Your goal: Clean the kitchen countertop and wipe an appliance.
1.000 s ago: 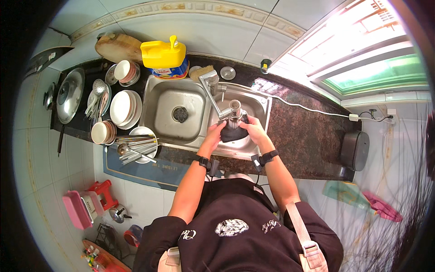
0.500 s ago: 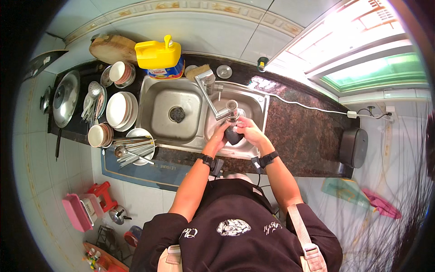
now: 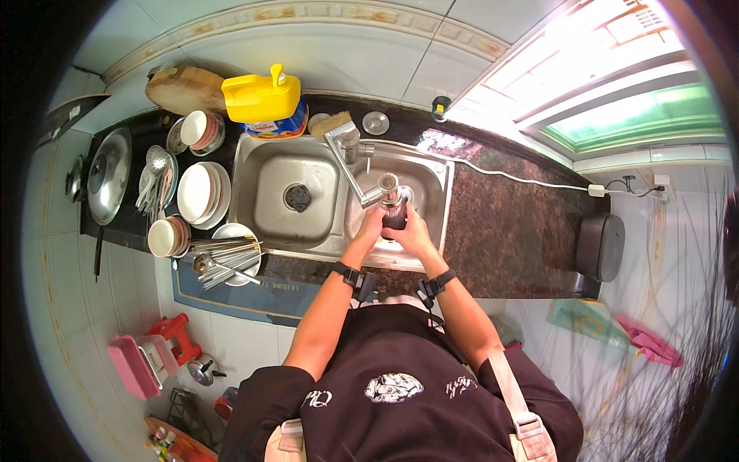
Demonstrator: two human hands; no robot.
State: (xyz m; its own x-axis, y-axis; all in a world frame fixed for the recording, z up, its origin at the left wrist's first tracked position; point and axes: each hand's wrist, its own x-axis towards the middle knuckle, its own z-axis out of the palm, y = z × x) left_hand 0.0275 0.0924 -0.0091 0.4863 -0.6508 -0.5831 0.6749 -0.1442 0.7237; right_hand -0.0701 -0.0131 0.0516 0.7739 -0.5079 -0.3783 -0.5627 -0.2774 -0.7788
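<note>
Both my hands are together over the right basin of a steel double sink, close under the outlet of the swung-over faucet. Between them is a small dark, rounded thing whose kind I cannot make out; the fingers hide part of it. My left hand is closed against its left side. My right hand is wrapped round the right side, its thumb across the near face. Something pale lies in the basin behind the hands, mostly hidden.
Left of the sink stand stacked plates, bowls, a plate of chopsticks and spoons, and a pot lid. Behind are a yellow-topped jug and a cutting board. A white cable crosses the right counter toward a black bin.
The dark thing has been lifted or tilted closer under the faucet outlet. My right hand has shifted left and turned, its thumb now crossing the front; both hands are closer together.
</note>
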